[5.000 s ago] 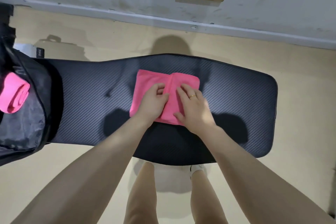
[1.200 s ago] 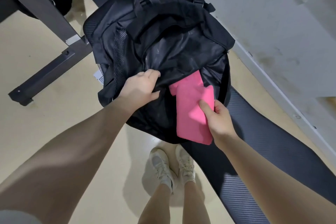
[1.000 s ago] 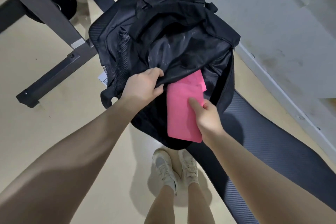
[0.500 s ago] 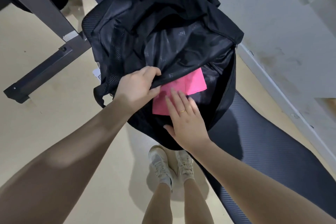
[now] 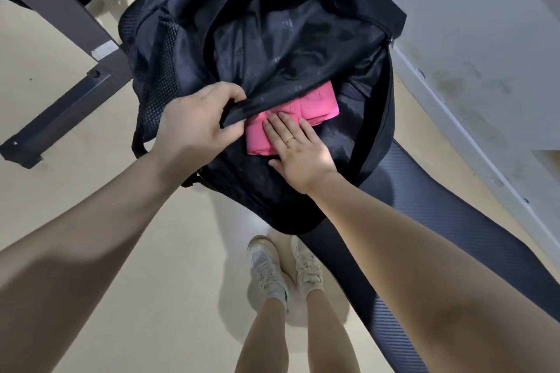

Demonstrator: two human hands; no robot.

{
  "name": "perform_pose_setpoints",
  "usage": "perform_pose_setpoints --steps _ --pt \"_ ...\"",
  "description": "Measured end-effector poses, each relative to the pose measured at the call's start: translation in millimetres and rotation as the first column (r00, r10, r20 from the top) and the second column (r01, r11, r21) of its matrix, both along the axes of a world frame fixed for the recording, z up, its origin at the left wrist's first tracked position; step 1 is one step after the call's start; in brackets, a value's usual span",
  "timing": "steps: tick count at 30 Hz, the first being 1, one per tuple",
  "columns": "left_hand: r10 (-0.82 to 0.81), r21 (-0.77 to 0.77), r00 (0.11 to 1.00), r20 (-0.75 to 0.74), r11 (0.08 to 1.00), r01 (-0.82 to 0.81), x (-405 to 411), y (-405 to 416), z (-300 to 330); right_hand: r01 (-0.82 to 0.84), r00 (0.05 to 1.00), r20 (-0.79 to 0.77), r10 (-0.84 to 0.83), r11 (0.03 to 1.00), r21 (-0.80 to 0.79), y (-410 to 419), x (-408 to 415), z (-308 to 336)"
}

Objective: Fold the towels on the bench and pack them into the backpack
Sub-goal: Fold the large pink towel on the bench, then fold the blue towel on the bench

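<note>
- The bench (image 5: pixel 448 239) is padded and narrow, and it carries the backpack at one end. Part of the bag hangs past the near edge over the floor (image 5: pixel 75 76). A hard push from above could tip or slide the bag off, I judge.
- The backpack (image 5: pixel 272 39) lies open, with its black flap lifted above the main compartment. The fabric is limp. If the flap drops, it could fall over the opening and block the way in.
- The left hand (image 5: pixel 194 124) is clenched around the flap edge, fingers curled over it and thumb beneath. The opening depends on this hold alone. A slip here would let the flap fall onto the other hand.
- The right hand (image 5: pixel 298 151) lies flat with straight fingers pressing on the towel, grasping nothing. A flat push gives little control. The folds could skew or bunch rather than slide in squarely.
- The pink towel (image 5: pixel 291 121) sits inside the backpack's opening, its far part tucked under the flap, its near end visible beneath the fingers. Its layers look loosely stacked, with one corner jutting right. Pushed further, the fold could come undone.
- A ring (image 5: pixel 290 140) sits on the pressing hand. It might catch terry loops or the lining on withdrawal, though this seems a small risk.
</note>
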State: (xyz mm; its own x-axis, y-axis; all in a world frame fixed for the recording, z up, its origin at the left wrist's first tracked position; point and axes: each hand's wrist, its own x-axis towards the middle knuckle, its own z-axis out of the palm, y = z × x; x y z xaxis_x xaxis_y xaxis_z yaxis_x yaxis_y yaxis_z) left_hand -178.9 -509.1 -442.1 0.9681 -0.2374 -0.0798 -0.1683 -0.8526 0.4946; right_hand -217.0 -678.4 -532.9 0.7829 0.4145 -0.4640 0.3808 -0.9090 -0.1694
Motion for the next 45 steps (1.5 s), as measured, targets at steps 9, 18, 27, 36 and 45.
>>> perform_pose_setpoints --steps 9,18,27,36,45 --pt "0.048 0.082 0.977 -0.207 0.996 -0.031 -15.7 -19.6 -21.6 -0.016 0.994 0.107 -0.032 0.907 0.421 -59.7 -30.7 69.4" --pt "0.077 -0.124 0.931 -0.356 0.984 -0.129 -29.6 -21.0 105.0 -0.037 0.996 0.090 0.004 0.927 0.373 -65.4 -12.3 197.3" --pt "0.231 -0.194 0.956 -0.181 0.944 -0.265 -63.6 33.9 313.2 -0.278 0.952 0.227 0.207 0.893 0.354 -14.6 16.6 382.7" --pt "0.430 -0.169 0.899 0.088 0.895 -0.412 -91.5 139.6 416.3 -0.365 0.929 0.230 0.290 0.816 0.447 107.6 46.6 489.6" --pt "0.387 -0.078 0.893 0.229 0.922 -0.379 -32.1 278.5 439.2 -0.390 0.903 0.327 0.278 0.849 0.357 245.8 108.8 512.0"
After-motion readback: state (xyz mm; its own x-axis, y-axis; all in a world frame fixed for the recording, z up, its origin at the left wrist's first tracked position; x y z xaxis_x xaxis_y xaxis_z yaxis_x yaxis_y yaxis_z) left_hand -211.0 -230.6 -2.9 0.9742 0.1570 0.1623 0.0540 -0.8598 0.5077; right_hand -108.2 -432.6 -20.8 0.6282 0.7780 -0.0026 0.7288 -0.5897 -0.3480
